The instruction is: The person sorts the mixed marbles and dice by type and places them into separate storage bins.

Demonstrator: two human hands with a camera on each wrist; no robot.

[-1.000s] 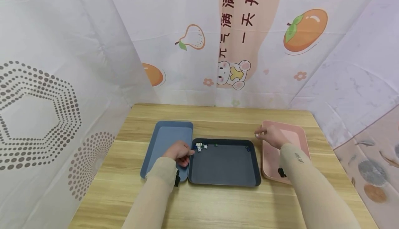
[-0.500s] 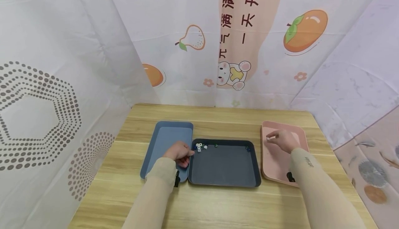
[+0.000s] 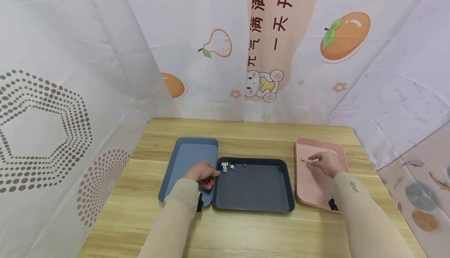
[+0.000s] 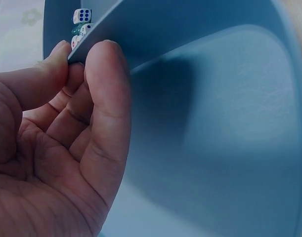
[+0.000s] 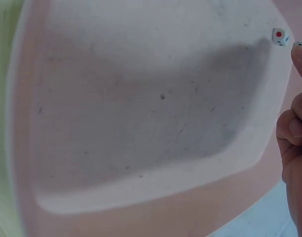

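Note:
In the head view my left hand (image 3: 202, 173) is at the touching rims of the blue tray (image 3: 188, 172) and the dark grey tray (image 3: 253, 187). The left wrist view shows its thumb and fingers pinching the blue tray's rim (image 4: 99, 30). My right hand (image 3: 327, 163) is over the pink tray (image 3: 306, 187), pinching a white die (image 3: 310, 161) at its fingertips. Another white die (image 3: 303, 159) lies just left of it on the tray floor, with a red spot facing up in the right wrist view.
Several white dice (image 3: 225, 167) cluster in the dark tray's far left corner, with dark blue and green ones among them. A small green piece (image 3: 244, 165) lies along its far wall, and dark pieces (image 3: 279, 168) sit in its far right corner. Wooden table (image 3: 246, 230) surrounds the trays.
My right hand has moved right from the pink tray's left rim to over its middle. One white die now lies apart from the fingertips there. The left hand has stayed in place.

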